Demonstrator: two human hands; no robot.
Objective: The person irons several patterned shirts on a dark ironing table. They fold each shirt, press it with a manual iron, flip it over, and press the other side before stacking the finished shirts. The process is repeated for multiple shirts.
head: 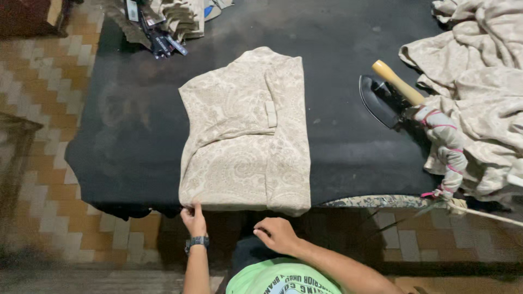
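left hand (193, 219) pinches folded beige garment's (245, 136) near edge; right hand (277, 234) hangs loosely curled, empty.

Folded garment (245, 136): centre of my table (338, 32), near edge at 6 o'clock touching my left hand (193, 219). My right hand (276, 234): just off that edge. Iron (388, 92): 3 o'clock. Cloth heap (479, 81): beyond iron. Folded stack (174, 19): 11 o'clock.

A: Surface?
B: Table (136, 125) under black cloth. Folded beige patterned garment (245, 136) lies centre.
A: Else?
B: Wooden-handled iron (388, 92) right, crumpled beige fabric (479, 81) beside it; stacked tagged garments (169, 22) far edge, possibly trousers.
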